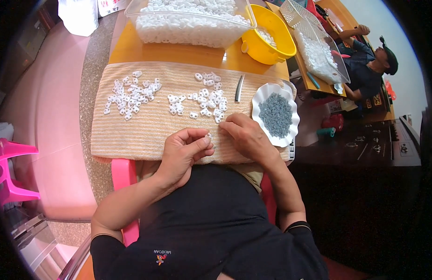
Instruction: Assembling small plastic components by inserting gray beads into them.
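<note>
My left hand [188, 145] is closed in a pinch around a small white plastic piece, mostly hidden by the fingertips. To its right, my right hand [247, 136] reaches over the towel with fingers bent together. Its fingertips come down beside the near edge of a loose group of white two-holed plastic pieces [211, 99]; what they grip, if anything, is hidden. Another scatter of such pieces [132, 95] lies at the left of the striped towel [127, 140]. Just beyond my right hand, a white scalloped dish [294, 112] holds many small grey pins [275, 114].
Dark metal tweezers [239, 88] lie left of the dish. At the far edge stand a clear bin [192, 35] heaped with white pieces and a yellow tub [282, 51]. A person [367, 70] sits at the far right by another bin. A pink stool [13, 170] is at left.
</note>
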A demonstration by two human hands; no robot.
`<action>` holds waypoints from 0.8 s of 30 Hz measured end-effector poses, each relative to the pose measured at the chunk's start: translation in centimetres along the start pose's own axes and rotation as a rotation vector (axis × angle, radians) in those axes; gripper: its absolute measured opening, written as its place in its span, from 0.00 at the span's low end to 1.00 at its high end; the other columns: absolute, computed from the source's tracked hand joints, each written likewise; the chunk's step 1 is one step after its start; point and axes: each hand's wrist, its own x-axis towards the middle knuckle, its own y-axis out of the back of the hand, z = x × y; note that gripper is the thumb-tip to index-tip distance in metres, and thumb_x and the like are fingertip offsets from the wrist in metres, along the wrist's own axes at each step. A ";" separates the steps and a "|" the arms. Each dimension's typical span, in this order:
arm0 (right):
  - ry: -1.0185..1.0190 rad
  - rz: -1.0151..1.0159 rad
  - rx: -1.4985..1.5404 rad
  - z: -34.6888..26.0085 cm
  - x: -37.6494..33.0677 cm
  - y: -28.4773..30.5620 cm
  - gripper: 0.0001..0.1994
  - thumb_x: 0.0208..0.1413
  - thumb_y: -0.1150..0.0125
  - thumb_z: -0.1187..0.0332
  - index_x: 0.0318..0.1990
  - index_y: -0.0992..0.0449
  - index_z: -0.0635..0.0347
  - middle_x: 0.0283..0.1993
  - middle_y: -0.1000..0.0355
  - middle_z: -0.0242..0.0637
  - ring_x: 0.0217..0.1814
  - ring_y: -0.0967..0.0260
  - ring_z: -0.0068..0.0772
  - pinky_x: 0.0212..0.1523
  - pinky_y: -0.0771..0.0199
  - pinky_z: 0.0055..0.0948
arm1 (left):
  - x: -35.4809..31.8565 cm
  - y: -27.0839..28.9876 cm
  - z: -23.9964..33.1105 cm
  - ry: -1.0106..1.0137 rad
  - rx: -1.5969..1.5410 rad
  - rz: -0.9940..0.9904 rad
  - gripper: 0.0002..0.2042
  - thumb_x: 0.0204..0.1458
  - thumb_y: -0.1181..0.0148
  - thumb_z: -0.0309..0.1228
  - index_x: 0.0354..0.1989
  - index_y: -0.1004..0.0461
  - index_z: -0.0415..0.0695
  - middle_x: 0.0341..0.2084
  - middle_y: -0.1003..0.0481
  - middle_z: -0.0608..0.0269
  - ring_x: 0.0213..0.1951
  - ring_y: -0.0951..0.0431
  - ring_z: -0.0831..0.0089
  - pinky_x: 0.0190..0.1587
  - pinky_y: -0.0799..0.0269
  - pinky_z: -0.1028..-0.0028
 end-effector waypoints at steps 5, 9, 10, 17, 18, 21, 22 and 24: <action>0.021 0.003 -0.049 -1.1 -0.2 0.6 0.16 0.45 0.46 0.80 0.44 0.27 0.64 0.43 0.29 0.46 0.47 0.30 0.47 0.47 0.29 0.36 | -0.1 0.2 -0.1 -0.006 -0.003 0.005 0.08 0.52 0.40 0.22 0.40 0.27 0.38 0.30 0.24 0.61 0.33 0.22 0.74 0.39 0.21 0.74; -0.029 -0.091 -0.059 -1.3 -0.3 1.1 0.19 0.44 0.47 0.81 0.47 0.28 0.63 0.43 0.30 0.46 0.48 0.32 0.47 0.49 0.31 0.36 | 0.0 0.2 -0.2 -0.008 -0.003 0.000 0.08 0.52 0.40 0.22 0.40 0.27 0.38 0.30 0.24 0.61 0.33 0.22 0.74 0.39 0.21 0.73; -0.043 -0.122 -0.063 -1.3 -0.3 1.2 0.19 0.44 0.48 0.82 0.48 0.29 0.63 0.42 0.31 0.46 0.47 0.32 0.47 0.49 0.31 0.37 | 0.0 0.2 -0.2 -0.007 -0.006 -0.007 0.08 0.52 0.40 0.22 0.40 0.27 0.38 0.30 0.24 0.61 0.33 0.22 0.74 0.39 0.21 0.73; -0.031 -0.112 -0.079 -1.2 -0.3 0.9 0.20 0.44 0.48 0.82 0.48 0.29 0.63 0.42 0.31 0.45 0.48 0.32 0.47 0.49 0.31 0.36 | -0.1 0.2 -0.2 -0.001 -0.003 0.005 0.08 0.52 0.40 0.22 0.40 0.27 0.38 0.30 0.24 0.60 0.33 0.22 0.74 0.39 0.21 0.73; -0.023 -0.102 -0.079 -1.2 -0.3 1.0 0.20 0.44 0.47 0.82 0.48 0.29 0.63 0.41 0.30 0.45 0.47 0.31 0.47 0.48 0.31 0.37 | -0.1 0.2 -0.2 -0.005 -0.004 0.003 0.08 0.52 0.40 0.22 0.40 0.27 0.38 0.30 0.24 0.61 0.33 0.22 0.74 0.40 0.21 0.73; -0.068 -0.061 0.004 -1.2 -0.4 1.0 0.19 0.45 0.46 0.82 0.48 0.28 0.64 0.40 0.30 0.45 0.43 0.30 0.48 0.45 0.29 0.36 | -0.1 0.1 0.0 0.003 0.000 -0.005 0.08 0.52 0.40 0.22 0.41 0.27 0.38 0.30 0.24 0.61 0.33 0.22 0.74 0.40 0.21 0.73; -0.117 -0.031 0.089 -1.2 -0.4 1.0 0.18 0.46 0.46 0.82 0.47 0.28 0.64 0.39 0.29 0.45 0.41 0.30 0.48 0.43 0.29 0.35 | -0.2 0.1 0.0 0.012 0.006 -0.008 0.08 0.52 0.40 0.22 0.41 0.27 0.38 0.31 0.24 0.61 0.33 0.22 0.74 0.40 0.21 0.73; -0.128 -0.008 0.194 -0.8 -0.5 0.7 0.17 0.47 0.44 0.81 0.47 0.27 0.65 0.37 0.29 0.43 0.38 0.29 0.44 0.41 0.29 0.32 | -0.1 0.2 0.0 0.014 0.015 -0.003 0.08 0.53 0.40 0.23 0.41 0.27 0.38 0.31 0.24 0.61 0.33 0.22 0.74 0.40 0.21 0.73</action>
